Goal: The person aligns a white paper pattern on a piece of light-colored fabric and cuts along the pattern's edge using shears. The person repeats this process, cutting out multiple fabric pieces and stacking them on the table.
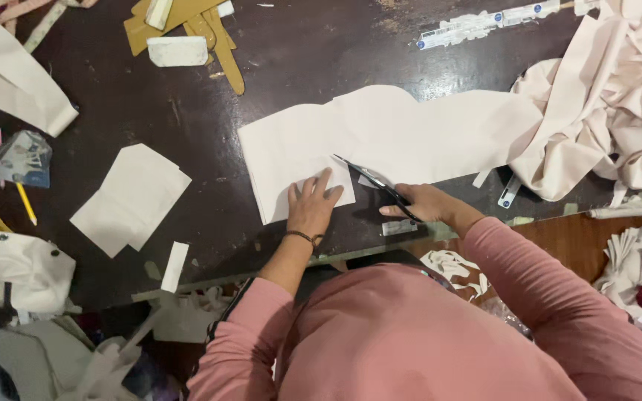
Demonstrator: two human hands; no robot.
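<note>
On the dark worktable [299, 44], a long piece of pale fabric [410, 130] lies spread flat, its right end running into a crumpled heap of the same cloth [618, 96] at the table's far right. The person's left hand [312, 204] rests palm down on the near left corner of the fabric, fingers spread and flat, pinning it to the table; a thin dark band circles that wrist. The right hand [425, 204] is closed around the handles of a pair of black scissors [377, 186], whose blades point up and to the left, lying over the fabric's lower edge just beside the left hand's fingertips. Whether the blades stand apart or together cannot be told. Both arms wear pink sleeves. Left of the fabric, well apart from it, lie two overlapping cut pieces of white cloth [131, 197], with a narrow white strip [174, 266] near the table's front edge. Tan cardboard pattern pieces [202, 30] sit at the far edge, and a yellow pencil [26, 203] lies at the left.
</note>
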